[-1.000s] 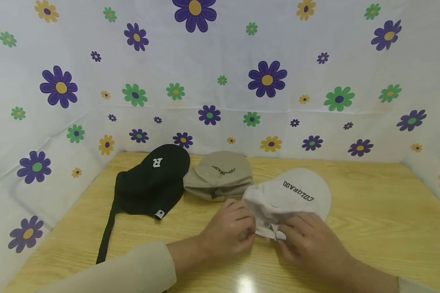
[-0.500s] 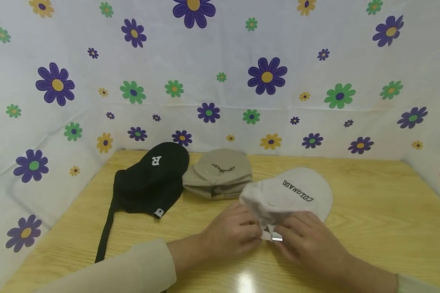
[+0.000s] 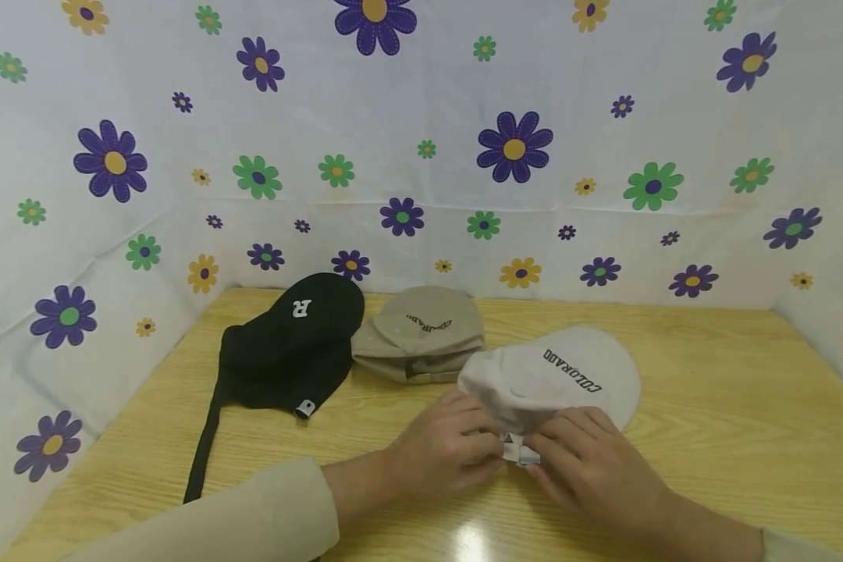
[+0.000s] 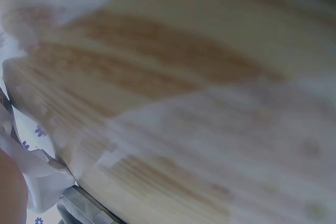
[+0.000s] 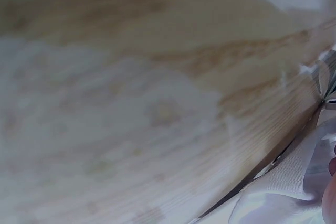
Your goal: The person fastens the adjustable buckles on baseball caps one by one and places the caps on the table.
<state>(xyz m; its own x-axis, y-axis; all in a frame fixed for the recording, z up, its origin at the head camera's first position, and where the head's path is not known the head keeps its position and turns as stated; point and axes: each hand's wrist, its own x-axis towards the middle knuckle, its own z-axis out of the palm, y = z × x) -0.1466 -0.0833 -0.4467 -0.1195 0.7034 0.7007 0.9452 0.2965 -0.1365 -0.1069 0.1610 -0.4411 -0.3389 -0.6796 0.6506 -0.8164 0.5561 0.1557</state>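
A white baseball cap (image 3: 534,382) with dark COLORADO lettering lies on the wooden table, its back strap toward me. My left hand (image 3: 444,443) pinches the left part of the strap (image 3: 511,450). Just right of it, the thumb and fingers of my right hand (image 3: 593,468) grip beside the silver buckle (image 3: 530,456). White cloth (image 4: 44,182) and the shiny buckle (image 4: 86,206) show at the lower left of the left wrist view. In the right wrist view, a fingertip (image 5: 329,200) is against the pale cap fabric (image 5: 283,187). The fingertips' undersides are hidden.
A khaki cap (image 3: 428,324), also lettered, sits behind my left hand, close to the white one. Left of it lies a black cap (image 3: 291,355) with a white R and a long dark strap (image 3: 202,457). Flowered cloth (image 3: 421,101) hangs behind the table (image 3: 730,437).
My left fingers have moved slightly right onto the strap near the buckle. The buckle has turned and moved a little, and the white cap has shifted slightly right. The other caps have stayed put.
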